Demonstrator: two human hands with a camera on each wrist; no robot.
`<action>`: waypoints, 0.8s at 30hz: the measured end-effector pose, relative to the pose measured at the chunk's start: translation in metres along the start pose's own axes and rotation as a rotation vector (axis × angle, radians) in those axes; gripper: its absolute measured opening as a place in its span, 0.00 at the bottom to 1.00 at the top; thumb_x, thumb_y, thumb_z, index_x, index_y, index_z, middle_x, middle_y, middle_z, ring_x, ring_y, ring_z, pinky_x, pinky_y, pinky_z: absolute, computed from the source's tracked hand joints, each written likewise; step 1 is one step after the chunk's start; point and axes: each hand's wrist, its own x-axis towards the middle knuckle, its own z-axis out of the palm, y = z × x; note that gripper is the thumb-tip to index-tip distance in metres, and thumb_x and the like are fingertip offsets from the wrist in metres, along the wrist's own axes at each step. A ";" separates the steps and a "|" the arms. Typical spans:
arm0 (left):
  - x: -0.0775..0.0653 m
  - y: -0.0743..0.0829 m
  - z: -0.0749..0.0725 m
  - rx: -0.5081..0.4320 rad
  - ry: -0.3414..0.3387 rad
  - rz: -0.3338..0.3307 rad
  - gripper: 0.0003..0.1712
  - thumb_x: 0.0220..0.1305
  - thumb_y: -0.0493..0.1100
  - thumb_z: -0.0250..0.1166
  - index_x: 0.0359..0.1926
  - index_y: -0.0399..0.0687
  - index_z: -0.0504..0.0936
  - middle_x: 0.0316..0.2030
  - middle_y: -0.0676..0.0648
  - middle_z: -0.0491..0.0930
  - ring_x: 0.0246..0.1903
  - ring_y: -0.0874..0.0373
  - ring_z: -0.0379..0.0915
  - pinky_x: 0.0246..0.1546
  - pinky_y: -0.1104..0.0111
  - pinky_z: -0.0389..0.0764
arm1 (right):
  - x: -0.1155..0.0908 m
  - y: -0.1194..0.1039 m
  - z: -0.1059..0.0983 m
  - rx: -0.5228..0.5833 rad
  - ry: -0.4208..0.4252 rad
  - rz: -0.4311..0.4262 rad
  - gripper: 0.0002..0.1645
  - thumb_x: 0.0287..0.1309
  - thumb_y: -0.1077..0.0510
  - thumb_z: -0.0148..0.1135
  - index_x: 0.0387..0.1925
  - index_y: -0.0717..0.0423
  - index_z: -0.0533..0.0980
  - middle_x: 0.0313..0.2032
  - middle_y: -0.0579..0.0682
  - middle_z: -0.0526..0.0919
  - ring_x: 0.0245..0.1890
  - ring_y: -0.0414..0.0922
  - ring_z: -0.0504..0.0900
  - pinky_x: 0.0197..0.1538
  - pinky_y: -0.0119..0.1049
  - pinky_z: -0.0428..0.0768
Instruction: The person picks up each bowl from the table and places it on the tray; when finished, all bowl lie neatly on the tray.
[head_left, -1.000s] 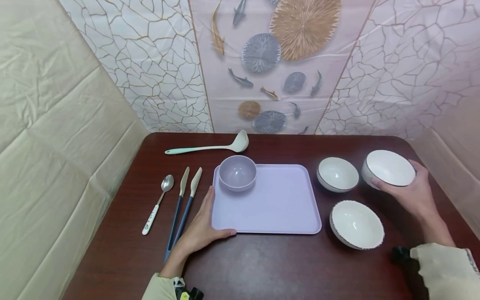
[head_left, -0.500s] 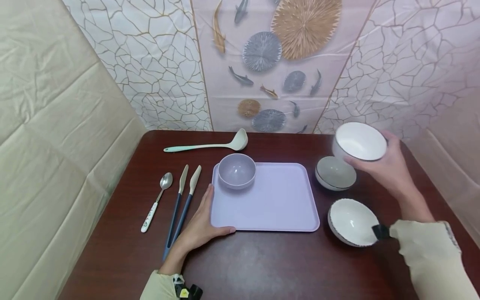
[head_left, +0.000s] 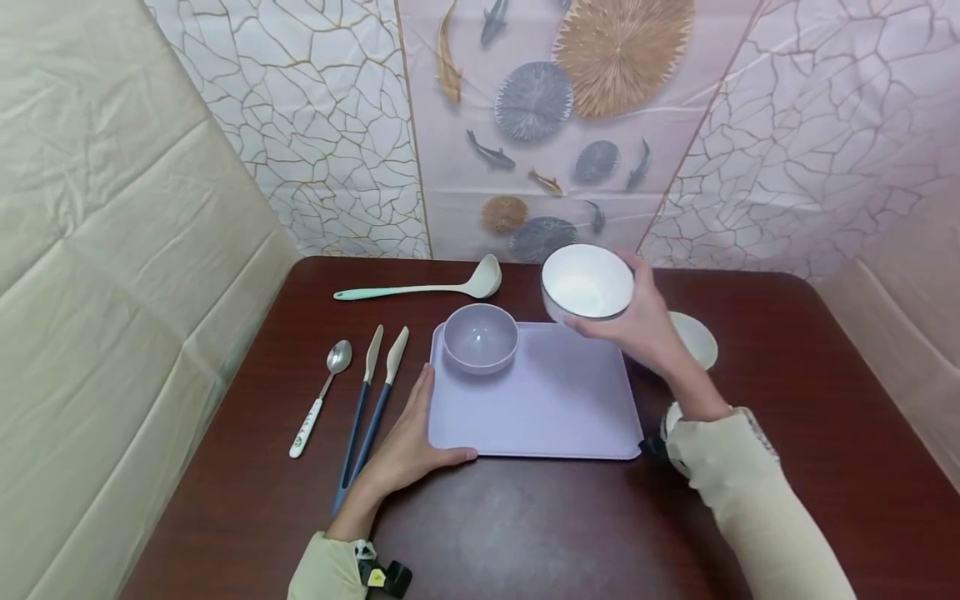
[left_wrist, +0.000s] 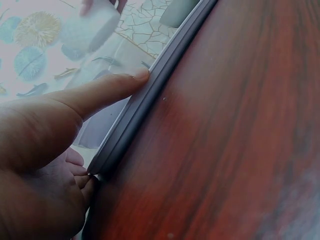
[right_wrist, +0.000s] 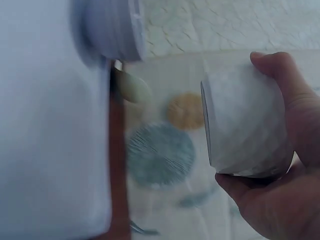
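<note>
In the head view my right hand grips a white bowl with a dark rim. The bowl is raised over the far right part of a lilac tray. Faceted outer sides of the same bowl show in the right wrist view, with thumb and fingers on opposite sides. My left hand rests at the tray's near left corner, fingers along its left side. The straight thumb touches the tray's front edge in the left wrist view. A small lilac bowl stands on the tray's far left corner.
A mint-handled ladle lies behind the tray. Left of it are a spoon and two blue-handled knives. Right of the tray, a white bowl and another bowl are partly hidden by my right arm.
My right hand has lifted the white dark-rimmed bowl from the right side of the table and carried it left over the tray. The left hand has stayed at the tray's corner.
</note>
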 end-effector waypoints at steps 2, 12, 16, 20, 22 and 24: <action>0.000 0.001 0.001 0.000 -0.005 0.000 0.78 0.40 0.61 0.81 0.78 0.43 0.36 0.77 0.41 0.36 0.73 0.52 0.36 0.67 0.50 0.53 | -0.004 0.005 0.010 0.011 -0.014 0.019 0.70 0.35 0.47 0.84 0.72 0.57 0.49 0.65 0.58 0.64 0.62 0.53 0.67 0.61 0.51 0.66; 0.002 0.002 0.002 0.003 -0.011 -0.018 0.78 0.40 0.60 0.81 0.78 0.44 0.35 0.77 0.43 0.34 0.73 0.50 0.37 0.66 0.49 0.55 | -0.018 0.034 0.047 -0.042 0.020 0.057 0.71 0.33 0.48 0.84 0.72 0.61 0.49 0.64 0.62 0.65 0.61 0.55 0.69 0.60 0.51 0.67; 0.002 0.003 0.001 0.005 -0.007 -0.019 0.78 0.40 0.59 0.81 0.78 0.44 0.35 0.77 0.43 0.35 0.73 0.51 0.37 0.66 0.49 0.54 | -0.018 0.037 0.055 -0.061 0.041 0.051 0.70 0.33 0.49 0.85 0.71 0.62 0.50 0.63 0.63 0.66 0.60 0.56 0.70 0.60 0.50 0.68; 0.001 0.003 0.000 0.003 -0.003 -0.025 0.78 0.40 0.60 0.81 0.78 0.44 0.35 0.77 0.42 0.35 0.73 0.50 0.38 0.66 0.49 0.55 | -0.017 0.037 0.061 -0.071 0.060 0.050 0.69 0.31 0.50 0.85 0.70 0.62 0.51 0.62 0.64 0.67 0.60 0.57 0.70 0.60 0.50 0.68; 0.001 0.003 0.001 0.005 -0.005 -0.025 0.78 0.40 0.60 0.81 0.78 0.44 0.36 0.77 0.42 0.35 0.73 0.49 0.38 0.65 0.48 0.55 | -0.018 0.037 0.063 -0.073 0.069 0.063 0.69 0.31 0.50 0.85 0.69 0.62 0.51 0.62 0.65 0.67 0.60 0.57 0.70 0.60 0.50 0.68; 0.001 0.003 0.001 0.006 -0.006 -0.025 0.78 0.40 0.60 0.81 0.78 0.44 0.36 0.77 0.42 0.35 0.73 0.49 0.38 0.65 0.48 0.56 | -0.019 0.038 0.065 -0.076 0.075 0.083 0.69 0.32 0.50 0.85 0.69 0.63 0.51 0.61 0.66 0.66 0.60 0.58 0.70 0.60 0.50 0.68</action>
